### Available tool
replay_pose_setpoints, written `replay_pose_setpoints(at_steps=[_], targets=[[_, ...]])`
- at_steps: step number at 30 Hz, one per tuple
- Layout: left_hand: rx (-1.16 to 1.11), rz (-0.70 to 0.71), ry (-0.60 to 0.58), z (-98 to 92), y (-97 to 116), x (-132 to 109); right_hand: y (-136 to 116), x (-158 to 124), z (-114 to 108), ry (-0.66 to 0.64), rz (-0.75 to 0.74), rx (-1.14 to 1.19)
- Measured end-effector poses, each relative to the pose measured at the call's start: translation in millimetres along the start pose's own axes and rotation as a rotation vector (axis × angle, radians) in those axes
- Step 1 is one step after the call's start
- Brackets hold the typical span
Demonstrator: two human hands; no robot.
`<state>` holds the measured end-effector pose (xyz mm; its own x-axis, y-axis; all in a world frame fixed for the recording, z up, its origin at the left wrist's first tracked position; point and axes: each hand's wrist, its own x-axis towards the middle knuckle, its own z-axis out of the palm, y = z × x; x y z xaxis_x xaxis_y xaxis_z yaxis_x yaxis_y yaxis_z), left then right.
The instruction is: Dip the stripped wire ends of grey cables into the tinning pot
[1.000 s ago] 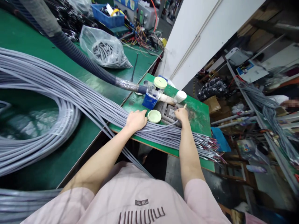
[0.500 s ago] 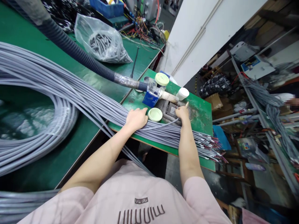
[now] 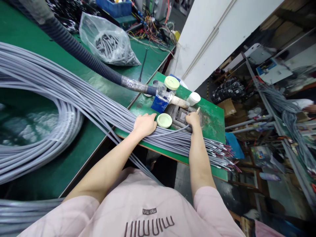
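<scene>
My left hand (image 3: 144,125) lies palm down on a thick bundle of grey cables (image 3: 74,98) at the edge of a small green board (image 3: 212,125), fingers curled over the strands. My right hand (image 3: 193,119) is closed on the end of a single grey cable (image 3: 172,131) and on a thin wooden-handled tool (image 3: 197,110), held over a dark metal pot (image 3: 181,117). A pale green lid (image 3: 164,120) sits between my hands. The stripped, coloured cable ends (image 3: 222,154) fan out past the board's right edge.
A corrugated dark hose (image 3: 81,57) ends at a blue block (image 3: 159,103) with a clear fitting. A green-lidded jar (image 3: 171,83) and a white jar (image 3: 194,98) stand behind the pot. A plastic bag of parts (image 3: 108,46) lies on the green table (image 3: 103,82). Cluttered shelves stand to the right.
The view has shifted slightly down and left. Both hands stay in place on the cables and over the pot.
</scene>
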<state>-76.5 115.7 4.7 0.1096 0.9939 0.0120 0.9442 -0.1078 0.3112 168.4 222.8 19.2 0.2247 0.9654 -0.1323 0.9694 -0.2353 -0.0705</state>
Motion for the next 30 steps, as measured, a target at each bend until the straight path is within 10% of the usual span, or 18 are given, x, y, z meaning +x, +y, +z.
replay_pose_setpoints(at_steps=[8, 15, 24, 30], targets=[[-0.003, -0.001, 0.003, 0.0, 1, 0, 14, -22, -19, 0.104, -0.065, 0.166], [-0.068, -0.006, 0.057, 4.6, -3, 1, 43, -109, -40, 0.127, -0.189, 0.794], [-0.816, 0.143, 0.715, 19.8, 15, -38, 42, -203, -43, 0.164, -0.261, 0.942], [-1.078, 0.311, 0.561, 31.5, 54, -76, 47, -223, -39, 0.127, -0.302, 1.016]])
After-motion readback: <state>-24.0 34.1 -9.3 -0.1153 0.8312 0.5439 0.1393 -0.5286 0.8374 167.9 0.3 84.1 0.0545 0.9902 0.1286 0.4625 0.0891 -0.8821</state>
